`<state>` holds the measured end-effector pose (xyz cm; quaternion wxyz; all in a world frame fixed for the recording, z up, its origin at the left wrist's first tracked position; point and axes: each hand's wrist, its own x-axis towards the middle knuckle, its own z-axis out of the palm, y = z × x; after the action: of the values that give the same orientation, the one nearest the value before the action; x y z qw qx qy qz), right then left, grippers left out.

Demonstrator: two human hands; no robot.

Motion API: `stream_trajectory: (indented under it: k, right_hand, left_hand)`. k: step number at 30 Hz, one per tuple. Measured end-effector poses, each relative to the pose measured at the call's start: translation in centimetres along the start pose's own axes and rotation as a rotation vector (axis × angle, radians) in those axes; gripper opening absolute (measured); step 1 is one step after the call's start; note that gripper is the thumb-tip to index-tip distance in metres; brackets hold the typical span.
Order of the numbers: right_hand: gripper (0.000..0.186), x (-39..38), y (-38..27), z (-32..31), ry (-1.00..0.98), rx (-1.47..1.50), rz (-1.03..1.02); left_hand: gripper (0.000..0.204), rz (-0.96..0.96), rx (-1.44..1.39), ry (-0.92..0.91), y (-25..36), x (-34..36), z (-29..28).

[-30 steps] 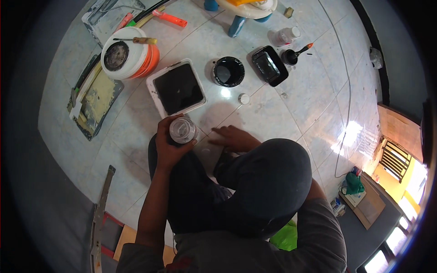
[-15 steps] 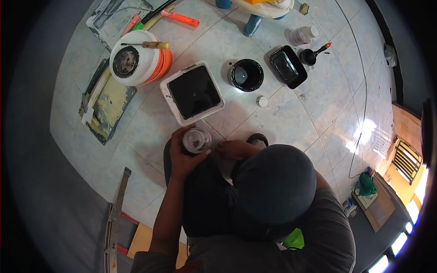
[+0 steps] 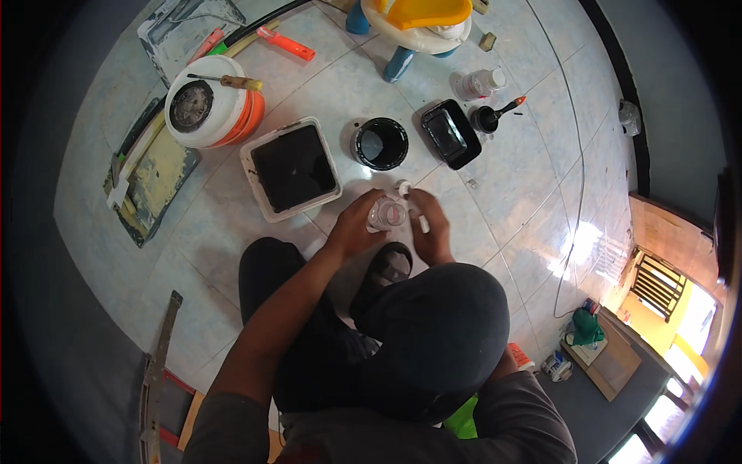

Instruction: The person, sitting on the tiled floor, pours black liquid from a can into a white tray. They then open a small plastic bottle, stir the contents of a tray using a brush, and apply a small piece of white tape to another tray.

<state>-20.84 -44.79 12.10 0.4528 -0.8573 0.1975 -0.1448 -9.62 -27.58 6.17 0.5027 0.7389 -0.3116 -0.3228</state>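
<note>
Clear jar (image 3: pixel 386 214) moved toward 2 o'clock, left hand (image 3: pixel 354 230) fingers around it; right hand (image 3: pixel 431 224) grip unclear, off-centre pinch could skid white cap (image 3: pixel 403 187) at jar's 1 o'clock.

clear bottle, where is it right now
In the head view, the clear bottle is near the middle, in the left hand, with the right hand to its right and the round black tub just beyond.

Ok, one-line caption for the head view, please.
Left hand holds a clear bottle, right hand open beside a small white cap, near a white-rimmed square container dark inside.
</note>
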Motion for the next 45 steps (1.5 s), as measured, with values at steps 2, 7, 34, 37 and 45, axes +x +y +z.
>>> stream_trajectory:
  k: [2,7,34,37,45]
  right_hand:
    - [0.053,0.0,-0.1,0.6,-0.186,0.021,-0.117]
    - [0.059,0.0,1.2,1.0,-0.202,-0.165,-0.258]
    - [0.06,4.2,-3.7,3.1,-0.488,-0.458,-0.214]
    - [0.064,4.4,-4.0,5.7,-0.491,-0.538,-0.218]
    - [0.061,3.5,-3.5,5.9,-0.55,-0.42,0.006]
  left_hand:
    - [0.084,0.028,-0.038,0.02,-0.5,0.5,0.8]
    - [0.083,0.103,-0.085,0.047,-1.0,1.5,1.7]
    - [0.068,-0.485,-1.778,0.062,-2.9,-0.7,4.4]
    - [0.053,-0.237,-0.832,0.081,-7.8,-1.9,5.2]
    - [0.061,-0.394,-1.48,0.124,-6.0,-1.6,5.2]
